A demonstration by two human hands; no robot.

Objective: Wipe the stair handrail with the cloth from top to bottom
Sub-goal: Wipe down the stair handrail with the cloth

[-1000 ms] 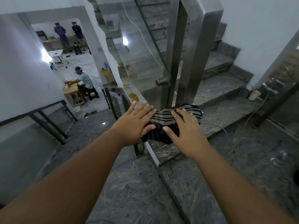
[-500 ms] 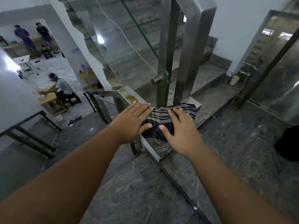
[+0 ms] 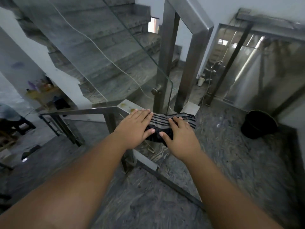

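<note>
Running across the middle of the view, the steel handrail (image 3: 99, 110) is the landmark: a glass panel (image 3: 99, 55) rises behind it, a black bucket (image 3: 259, 123) stands on the marble floor (image 3: 231, 162) well to its right, and the striped cloth (image 3: 166, 120) lies draped over its flat top near the upright post (image 3: 166, 63). On the rail, the left hand (image 3: 133, 129) presses flat on the cloth's left end, fingers straight and together. Just beside it, the right hand (image 3: 180, 138) presses the cloth's right part, fingers slightly spread, nothing gripped.
</note>
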